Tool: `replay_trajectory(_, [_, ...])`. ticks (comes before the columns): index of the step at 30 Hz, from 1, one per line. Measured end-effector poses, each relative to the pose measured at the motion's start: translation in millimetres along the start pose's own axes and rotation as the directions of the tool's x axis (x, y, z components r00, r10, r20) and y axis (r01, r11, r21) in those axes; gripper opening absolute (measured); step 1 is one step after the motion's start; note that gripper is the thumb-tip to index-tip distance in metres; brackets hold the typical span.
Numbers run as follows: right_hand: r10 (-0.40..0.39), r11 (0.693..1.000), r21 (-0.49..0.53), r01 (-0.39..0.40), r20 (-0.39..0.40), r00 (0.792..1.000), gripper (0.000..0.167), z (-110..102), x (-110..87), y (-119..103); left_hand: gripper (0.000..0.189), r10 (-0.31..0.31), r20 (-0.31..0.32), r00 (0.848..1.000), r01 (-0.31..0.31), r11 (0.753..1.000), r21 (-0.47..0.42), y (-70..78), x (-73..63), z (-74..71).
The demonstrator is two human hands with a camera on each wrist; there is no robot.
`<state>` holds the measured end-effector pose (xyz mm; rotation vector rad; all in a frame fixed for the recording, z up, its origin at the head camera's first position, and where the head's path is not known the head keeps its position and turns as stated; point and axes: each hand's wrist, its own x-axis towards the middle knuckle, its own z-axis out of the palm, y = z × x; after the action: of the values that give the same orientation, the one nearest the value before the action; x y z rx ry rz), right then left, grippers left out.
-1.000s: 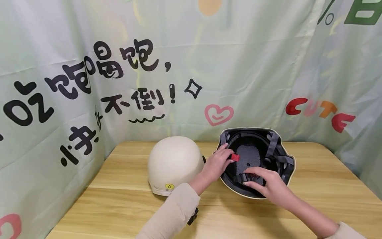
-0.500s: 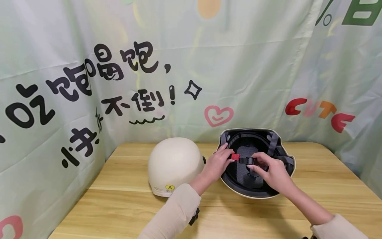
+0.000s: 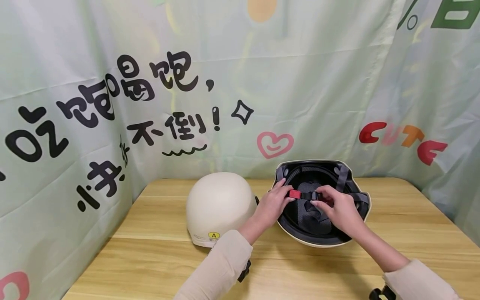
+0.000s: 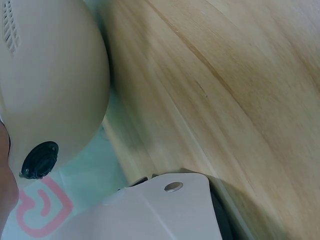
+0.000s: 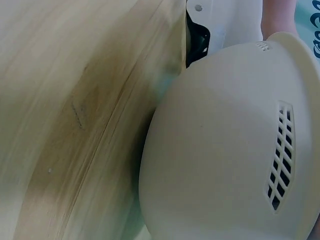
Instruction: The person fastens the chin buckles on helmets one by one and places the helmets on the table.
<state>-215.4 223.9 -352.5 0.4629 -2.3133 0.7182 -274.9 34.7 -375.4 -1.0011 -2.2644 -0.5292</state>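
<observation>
An off-white helmet lies upturned on the table, its black padded inside facing up. Over its opening, my left hand pinches the red buckle end of the chin strap. My right hand pinches the black buckle end between thumb and fingers. The two ends meet in line; whether they are latched I cannot tell. In the left wrist view the helmet shell shows a black round fitting. The right wrist view shows the shell with its vent; the fingers are hidden there.
A second off-white helmet stands dome up to the left, beside my left forearm. Its black strap sticks out under my sleeve. The wooden table reaches back to a printed curtain.
My right hand has lifted the black buckle end from low in the helmet, up and leftward, until it met the red end. My left hand has stayed nearly in place.
</observation>
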Motion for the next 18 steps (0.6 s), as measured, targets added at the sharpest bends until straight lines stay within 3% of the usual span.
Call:
replay_trajectory(7, [0.042,0.999,0.013,-0.042,0.029,0.999,0.026,0.7,1.8,-0.1,0.030,-0.003,0.016,1.000,0.003,1.000,-0.011,0.2,1.2,-2.2])
replay_trajectory(18, [0.028,1.000,0.008,-0.029,0.032,0.999,0.027,2.0,4.3,4.5,0.028,-0.028,0.061,0.998,0.033,0.996,-0.080,0.8,3.3,-5.5])
